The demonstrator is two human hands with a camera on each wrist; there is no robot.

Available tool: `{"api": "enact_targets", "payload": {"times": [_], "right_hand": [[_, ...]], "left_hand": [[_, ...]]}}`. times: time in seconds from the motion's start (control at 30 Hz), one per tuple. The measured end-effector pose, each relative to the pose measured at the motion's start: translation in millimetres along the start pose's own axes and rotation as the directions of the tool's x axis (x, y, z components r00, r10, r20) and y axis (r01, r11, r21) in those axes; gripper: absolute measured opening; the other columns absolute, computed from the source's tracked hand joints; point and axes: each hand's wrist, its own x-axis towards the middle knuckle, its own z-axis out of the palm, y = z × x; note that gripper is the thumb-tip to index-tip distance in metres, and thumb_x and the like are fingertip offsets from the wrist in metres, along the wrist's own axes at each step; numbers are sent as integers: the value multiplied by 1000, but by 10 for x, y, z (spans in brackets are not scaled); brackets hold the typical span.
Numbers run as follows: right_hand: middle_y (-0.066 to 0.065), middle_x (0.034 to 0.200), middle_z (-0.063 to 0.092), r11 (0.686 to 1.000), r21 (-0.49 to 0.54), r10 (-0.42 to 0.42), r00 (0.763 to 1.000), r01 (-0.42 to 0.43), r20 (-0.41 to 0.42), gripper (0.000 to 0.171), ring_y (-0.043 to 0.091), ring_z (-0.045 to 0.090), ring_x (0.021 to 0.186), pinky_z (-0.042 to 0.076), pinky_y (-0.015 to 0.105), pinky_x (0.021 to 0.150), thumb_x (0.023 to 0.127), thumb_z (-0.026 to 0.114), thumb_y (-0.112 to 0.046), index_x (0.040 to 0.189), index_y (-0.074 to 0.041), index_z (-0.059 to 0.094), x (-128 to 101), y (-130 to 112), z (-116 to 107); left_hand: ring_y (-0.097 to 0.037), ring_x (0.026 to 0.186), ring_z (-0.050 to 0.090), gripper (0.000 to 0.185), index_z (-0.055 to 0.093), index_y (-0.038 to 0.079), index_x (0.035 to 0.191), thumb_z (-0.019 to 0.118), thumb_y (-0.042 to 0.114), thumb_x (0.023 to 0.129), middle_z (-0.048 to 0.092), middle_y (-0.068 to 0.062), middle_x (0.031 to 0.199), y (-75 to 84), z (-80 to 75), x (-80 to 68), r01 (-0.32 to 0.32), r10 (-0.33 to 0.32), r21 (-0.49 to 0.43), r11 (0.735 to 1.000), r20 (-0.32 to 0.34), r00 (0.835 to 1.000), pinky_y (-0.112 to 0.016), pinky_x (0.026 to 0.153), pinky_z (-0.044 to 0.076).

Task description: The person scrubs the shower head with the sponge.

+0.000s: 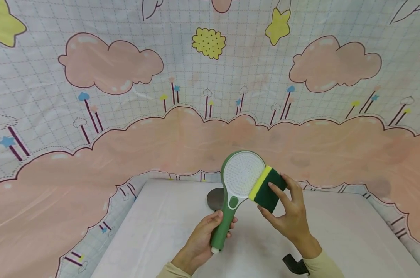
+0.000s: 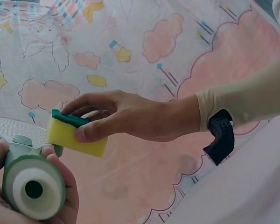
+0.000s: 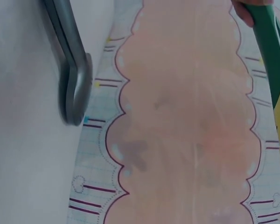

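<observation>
Head view | left hand [image 1: 204,239] clasps shower head [image 1: 238,181] handle | right hand [image 1: 287,214] pinches sponge [image 1: 268,188] | grey disc [image 1: 215,199] partly hidden, perhaps a weight

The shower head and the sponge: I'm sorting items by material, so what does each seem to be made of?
The shower head looks like moulded plastic: a smooth matte green body, with a white face dotted with nozzles. The left hand grips its handle. The sponge, pinched by the right hand, looks like soft yellow foam backed by a rough dark green scouring layer, probably synthetic fibre.

Grey disc [image 1: 215,198] half hidden behind shower head [image 1: 242,179]
</observation>
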Motion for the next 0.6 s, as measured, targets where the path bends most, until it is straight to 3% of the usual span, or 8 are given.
{"api": "enact_targets", "payload": {"times": [0.37,0.6], "right_hand": [[34,137,48,998,44,-54,998,55,-17,64,41,45,124,29,21,110,86,66,-57,122,-5,66,0,-74,92],[31,139,47,998,33,-44,999,44,3,63,39,44,127,29,18,111,87,64,-58,123,-6,66,1,-99,76]], "left_hand": [[-8,102,59,52,42,2,143,40,37,105,65,3,114,1,-31,40,33,-27,-68,997,88,996,-20,84,50],[-8,95,61,39,54,14,136,52,32,101,66,2,106,-23,-74,46,61,-51,-120,991,83,995,-23,86,53]]}}
